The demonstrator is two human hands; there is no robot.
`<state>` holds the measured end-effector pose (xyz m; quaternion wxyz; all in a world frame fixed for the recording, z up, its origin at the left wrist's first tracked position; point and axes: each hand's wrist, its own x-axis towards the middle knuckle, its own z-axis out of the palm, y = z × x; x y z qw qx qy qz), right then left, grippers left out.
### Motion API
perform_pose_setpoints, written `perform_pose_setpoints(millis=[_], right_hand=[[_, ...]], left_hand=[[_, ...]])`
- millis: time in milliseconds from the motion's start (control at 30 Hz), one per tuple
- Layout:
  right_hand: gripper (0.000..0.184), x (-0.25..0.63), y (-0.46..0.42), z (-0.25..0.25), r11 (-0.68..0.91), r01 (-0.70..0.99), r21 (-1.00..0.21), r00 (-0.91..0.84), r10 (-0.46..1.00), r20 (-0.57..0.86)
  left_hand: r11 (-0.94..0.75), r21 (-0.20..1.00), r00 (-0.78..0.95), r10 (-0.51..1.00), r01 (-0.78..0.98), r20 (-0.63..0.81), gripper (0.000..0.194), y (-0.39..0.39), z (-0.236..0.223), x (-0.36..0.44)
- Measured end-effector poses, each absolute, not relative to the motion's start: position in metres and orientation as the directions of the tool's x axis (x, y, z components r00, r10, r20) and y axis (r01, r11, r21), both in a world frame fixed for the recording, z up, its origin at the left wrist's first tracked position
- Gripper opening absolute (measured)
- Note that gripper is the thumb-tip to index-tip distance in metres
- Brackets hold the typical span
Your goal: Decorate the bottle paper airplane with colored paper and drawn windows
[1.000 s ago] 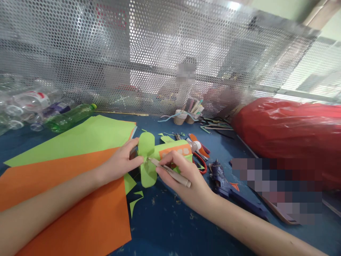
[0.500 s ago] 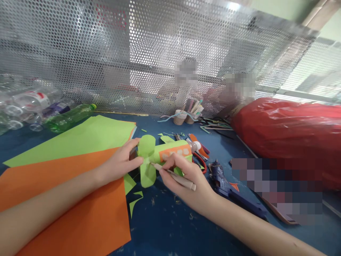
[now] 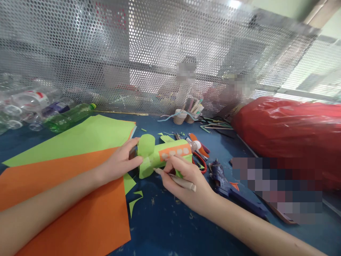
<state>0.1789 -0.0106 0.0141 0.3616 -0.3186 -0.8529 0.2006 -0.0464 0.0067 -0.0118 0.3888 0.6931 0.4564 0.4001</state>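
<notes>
A small bottle wrapped in light green paper (image 3: 157, 149) lies on its side, its white cap to the right. An orange paper strip (image 3: 176, 152) with pale oval spots runs along it. Across the bottle's left end sits a rounded green paper piece (image 3: 146, 144), its lower part bent. My left hand (image 3: 121, 160) grips that end, thumb in front and fingers behind. My right hand (image 3: 186, 172) pinches a whitish pen (image 3: 188, 184), the tip just beside the green piece's lower edge; I cannot tell if they touch.
Orange sheets (image 3: 80, 217) and green sheets (image 3: 87, 138) lie at left, plastic bottles (image 3: 70, 117) behind them. Right of the bottle are red-handled scissors (image 3: 202, 167) and a blue glue gun (image 3: 234, 195). Behind stand cups of pens (image 3: 180, 116); a red bag (image 3: 287, 131) bulges at right.
The lower part of the green piece hung straighter before and now bends back. The pen tip has shifted slightly down and right, off the piece's middle. My left hand has stayed put.
</notes>
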Motion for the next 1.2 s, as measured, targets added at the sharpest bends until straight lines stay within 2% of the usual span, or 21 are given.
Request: perform_pose_setpoints(millis=[533,767,1100,1200], right_hand=[[0.018,0.172,-0.012,0.02,0.732,0.381,-0.564,-0.544,0.671,0.504],[0.019,0.167,-0.013,0.025,0.739,0.375,-0.56,-0.557,0.662,0.5],[0.011,0.167,-0.014,0.027,0.729,0.336,-0.597,-0.581,0.659,0.477],[0.014,0.167,-0.013,0.026,0.695,0.309,-0.649,-0.552,0.687,0.473]], left_hand=[[-0.328,0.885,0.286,0.928,0.331,0.237,0.045,0.008,-0.012,-0.047],[-0.328,0.881,0.287,0.929,0.34,0.235,0.04,0.008,-0.011,-0.047],[-0.318,0.884,0.266,0.935,0.344,0.232,0.035,0.008,-0.01,-0.046],[-0.313,0.884,0.27,0.936,0.348,0.226,0.038,0.007,-0.01,-0.046]])
